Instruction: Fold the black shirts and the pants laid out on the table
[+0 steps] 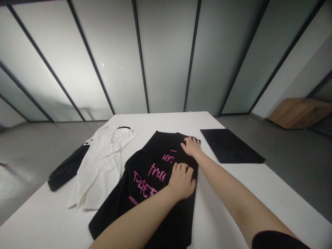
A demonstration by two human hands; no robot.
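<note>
A black T-shirt with pink lettering lies on the white table in front of me. Its right side appears folded inward, since the lettering breaks off partway across. My left hand rests on the folded part near the middle, fingers slightly curled and apart. Farther away, my right hand lies on the shirt's far right corner with its fingers spread and thumb out. Neither hand visibly grips the cloth. My left forearm hides part of the print and the lower body of the shirt.
On the left of the white table lies a crumpled white garment, partly over a black garment at the edge. A flat black rectangular piece lies at the right. Frosted panels stand behind; a wooden cabinet is far right.
</note>
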